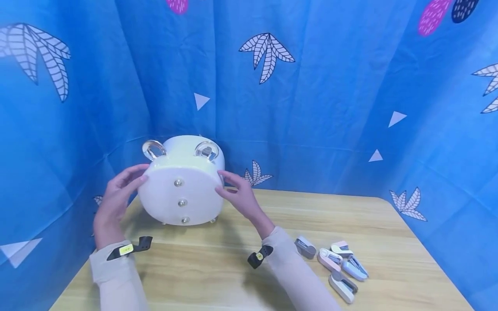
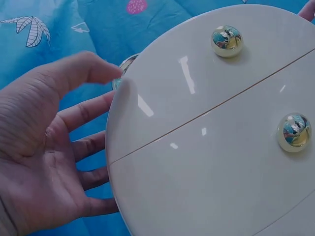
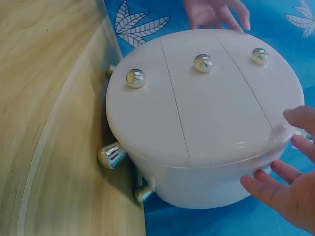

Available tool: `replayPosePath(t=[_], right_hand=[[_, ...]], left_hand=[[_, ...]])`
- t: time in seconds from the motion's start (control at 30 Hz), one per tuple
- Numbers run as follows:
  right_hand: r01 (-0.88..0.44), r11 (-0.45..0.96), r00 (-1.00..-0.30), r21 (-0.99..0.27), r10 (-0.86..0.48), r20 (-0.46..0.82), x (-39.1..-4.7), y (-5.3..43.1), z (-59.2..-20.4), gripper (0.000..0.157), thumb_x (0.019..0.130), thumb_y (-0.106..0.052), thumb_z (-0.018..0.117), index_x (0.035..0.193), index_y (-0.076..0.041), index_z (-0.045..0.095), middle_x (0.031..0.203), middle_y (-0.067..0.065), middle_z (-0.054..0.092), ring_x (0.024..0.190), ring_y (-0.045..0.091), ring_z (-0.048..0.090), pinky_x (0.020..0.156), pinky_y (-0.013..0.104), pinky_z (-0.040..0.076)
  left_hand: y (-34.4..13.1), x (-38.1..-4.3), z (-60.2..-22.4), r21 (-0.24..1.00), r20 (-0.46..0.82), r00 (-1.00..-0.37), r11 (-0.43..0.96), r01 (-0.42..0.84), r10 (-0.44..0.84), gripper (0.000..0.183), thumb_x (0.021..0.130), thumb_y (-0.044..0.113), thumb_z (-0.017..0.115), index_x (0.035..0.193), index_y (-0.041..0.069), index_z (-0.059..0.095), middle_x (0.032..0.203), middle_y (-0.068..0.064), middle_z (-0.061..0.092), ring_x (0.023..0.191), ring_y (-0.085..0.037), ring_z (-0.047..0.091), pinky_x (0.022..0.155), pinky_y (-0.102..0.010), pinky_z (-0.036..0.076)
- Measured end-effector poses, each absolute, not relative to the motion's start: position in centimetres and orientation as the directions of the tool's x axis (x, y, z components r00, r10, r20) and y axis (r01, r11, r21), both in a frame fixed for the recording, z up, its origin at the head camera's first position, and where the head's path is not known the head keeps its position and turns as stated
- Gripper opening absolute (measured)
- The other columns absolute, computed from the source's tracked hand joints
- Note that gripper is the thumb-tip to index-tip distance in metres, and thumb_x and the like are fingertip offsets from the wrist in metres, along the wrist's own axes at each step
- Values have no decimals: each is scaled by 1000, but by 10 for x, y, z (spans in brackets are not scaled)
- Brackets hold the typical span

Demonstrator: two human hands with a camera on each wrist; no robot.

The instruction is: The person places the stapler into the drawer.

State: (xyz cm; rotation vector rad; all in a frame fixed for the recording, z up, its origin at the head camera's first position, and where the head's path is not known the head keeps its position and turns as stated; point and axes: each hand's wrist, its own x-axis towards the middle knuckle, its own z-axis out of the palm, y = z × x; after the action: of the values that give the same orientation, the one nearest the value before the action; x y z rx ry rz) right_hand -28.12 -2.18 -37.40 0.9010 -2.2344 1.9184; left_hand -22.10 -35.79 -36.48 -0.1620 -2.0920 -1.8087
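A glossy white oval drawer box [image 1: 180, 196] stands on short metallic feet, with three round shiny knobs down its front and two ring-shaped ears on top. Seams divide its front into three drawers. My left hand [image 1: 114, 201] is at the box's left side; in the left wrist view its extended fingers [image 2: 91, 110] reach along the side, thumb near the front edge. On the opposite side, my right hand [image 1: 243, 196] has its fingers [image 3: 268, 189] spread at the box's side wall. Both hands are around the box without curling round any part.
Several small staplers, among them a grey one [image 1: 305, 247] and a light blue one [image 1: 355, 268], lie on the wooden table [image 1: 202, 268] to the right of my right sleeve. A blue patterned curtain [image 1: 319, 108] hangs behind and beside the table.
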Motion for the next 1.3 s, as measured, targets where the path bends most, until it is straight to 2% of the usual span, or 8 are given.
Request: replayPosePath(t=[0.27, 0.43, 0.5, 0.63, 0.73, 0.83, 1.03, 1.3], right_hand=[[-464, 82, -832, -882, -383, 402, -278, -16, -370, 44, 93, -11, 74, 136, -10, 64, 138, 12, 63, 128, 30, 62, 99, 44, 58], [-468, 110, -837, -877, -373, 401, -276, -4, -363, 43, 93, -8, 74, 134, -5, 64, 138, 15, 64, 126, 33, 63, 101, 48, 57], [-478, 126, -838, -869, -363, 408, -277, 4, -363, 41, 92, -7, 74, 132, -5, 64, 135, 15, 66, 125, 33, 64, 101, 48, 57], [-492, 156, -843, -857, -333, 423, -282, 24, -367, 36, 91, -9, 77, 126, -8, 68, 126, 12, 70, 118, 30, 68, 100, 47, 57], [-486, 173, -849, -857, -325, 416, -283, 45, -366, 35, 90, -10, 78, 123, -7, 68, 122, 15, 71, 116, 33, 68, 102, 50, 55], [-467, 194, -860, -863, -329, 391, -281, 66, -363, 38, 89, -9, 78, 126, -6, 68, 123, 18, 71, 116, 35, 68, 99, 49, 57], [-424, 248, -882, -871, -331, 336, -279, 110, -355, 41, 90, -8, 76, 130, -7, 67, 124, 19, 70, 115, 35, 68, 86, 38, 63], [-368, 235, -901, -900, -329, 282, -277, 155, -352, 40, 92, -10, 75, 130, -7, 66, 129, 20, 67, 119, 38, 65, 85, 38, 63]], left_hand=[[-348, -220, -357, 909, 326, -926, 332, 251, -191, 52, 99, 28, 68, 147, 16, 55, 136, 14, 55, 128, -4, 44, 106, -41, 36], [-341, -222, -351, 905, 322, -936, 336, 260, -141, 53, 97, 28, 71, 146, 15, 57, 131, 13, 56, 128, -4, 42, 112, -55, 29], [-336, -223, -349, 903, 325, -940, 329, 276, -105, 52, 97, 26, 72, 145, 14, 57, 129, 11, 57, 128, -5, 42, 112, -56, 28], [-322, -226, -347, 887, 340, -940, 343, 307, -37, 51, 96, 23, 72, 145, 14, 58, 125, 12, 60, 126, -7, 45, 104, -37, 36], [-309, -232, -346, 875, 354, -935, 350, 335, 10, 49, 96, 20, 73, 143, 14, 60, 122, 11, 62, 122, -10, 48, 97, -29, 40], [-293, -239, -346, 868, 361, -931, 344, 359, 59, 49, 94, 19, 74, 141, 15, 62, 120, 5, 62, 121, -13, 48, 101, -36, 39], [-257, -252, -348, 866, 324, -937, 356, 350, 134, 51, 94, 26, 75, 143, 21, 61, 125, -6, 59, 128, -20, 43, 108, -53, 35], [-214, -263, -352, 865, 344, -923, 325, 382, 172, 50, 93, 27, 77, 141, 26, 63, 125, -9, 58, 129, -25, 42, 106, -50, 36]])
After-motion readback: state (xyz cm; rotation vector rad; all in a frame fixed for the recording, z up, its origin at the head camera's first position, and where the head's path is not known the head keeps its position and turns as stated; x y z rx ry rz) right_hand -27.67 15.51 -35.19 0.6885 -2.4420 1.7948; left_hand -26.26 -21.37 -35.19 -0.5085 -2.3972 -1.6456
